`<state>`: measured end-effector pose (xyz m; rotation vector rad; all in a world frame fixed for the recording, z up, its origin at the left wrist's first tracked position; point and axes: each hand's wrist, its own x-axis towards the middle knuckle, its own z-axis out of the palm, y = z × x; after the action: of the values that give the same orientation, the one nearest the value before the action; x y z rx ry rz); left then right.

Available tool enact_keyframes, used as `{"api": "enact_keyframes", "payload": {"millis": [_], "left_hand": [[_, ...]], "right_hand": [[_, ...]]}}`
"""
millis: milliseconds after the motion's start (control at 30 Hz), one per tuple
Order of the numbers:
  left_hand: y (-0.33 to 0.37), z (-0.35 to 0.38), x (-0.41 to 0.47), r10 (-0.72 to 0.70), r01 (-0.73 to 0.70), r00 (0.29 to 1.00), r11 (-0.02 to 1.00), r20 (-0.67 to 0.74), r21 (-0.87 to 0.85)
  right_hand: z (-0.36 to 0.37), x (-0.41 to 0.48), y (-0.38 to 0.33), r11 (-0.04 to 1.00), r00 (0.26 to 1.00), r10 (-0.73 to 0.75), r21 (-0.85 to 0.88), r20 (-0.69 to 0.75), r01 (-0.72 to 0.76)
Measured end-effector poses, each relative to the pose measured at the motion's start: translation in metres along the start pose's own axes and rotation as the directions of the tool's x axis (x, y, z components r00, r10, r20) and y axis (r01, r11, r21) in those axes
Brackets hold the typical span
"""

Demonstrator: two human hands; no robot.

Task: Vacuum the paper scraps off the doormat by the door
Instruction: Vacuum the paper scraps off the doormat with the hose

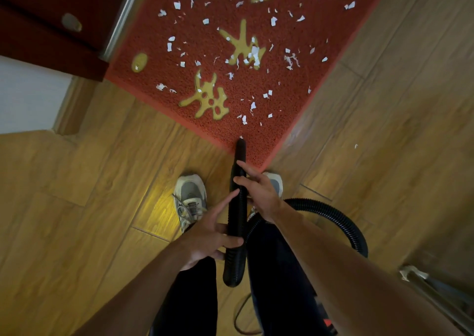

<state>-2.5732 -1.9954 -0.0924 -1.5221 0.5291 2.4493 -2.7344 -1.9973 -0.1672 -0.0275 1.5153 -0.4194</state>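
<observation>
**Hose tip at the mat's near corner, scraps spread beyond it**

The red doormat (256, 84) bears yellow characters (209, 99), too warped by the wide lens to read. White paper scraps (254, 53) lie across most of it, thickest around the middle character; one stray bit (356, 146) sits on the wooden floor (77, 181) off the mat's right edge. The black vacuum hose (236, 222) points at the mat's near corner, its tip just short of a small scrap. The right hand (259, 194) grips the hose higher up, its fingers laid over the ribbed tube. The left hand (210, 235) holds it lower, with the thumb across and the forefinger straight alongside. The hose loops away to the right behind the legs. Two grey shoes (191, 199) stand just off the mat's corner, the right one mostly hidden by the hand. A dark red door (51, 2) meets the mat's far left edge. A metal object (423, 284) at the lower right is cut off and unclear
</observation>
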Motion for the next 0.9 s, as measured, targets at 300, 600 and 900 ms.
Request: {"api": "enact_keyframes", "payload": {"millis": [300,600,900], "left_hand": [[0.006,0.011,0.011,0.037,-0.037,0.997,0.999,-0.07,-0.003],[0.008,0.012,0.016,-0.018,0.019,1.0,0.999,-0.019,0.029],[0.0,0.002,0.011,-0.017,0.017,1.0,0.999,-0.011,0.028]], "right_hand": [[-0.005,0.013,-0.009,0.997,0.997,-0.073,0.022,0.026,0.072],[-0.015,0.009,0.006,0.995,0.997,-0.071,0.066,-0.038,0.073],[-0.008,0.006,0.008,0.993,0.996,-0.079,0.079,-0.047,0.083]]}}
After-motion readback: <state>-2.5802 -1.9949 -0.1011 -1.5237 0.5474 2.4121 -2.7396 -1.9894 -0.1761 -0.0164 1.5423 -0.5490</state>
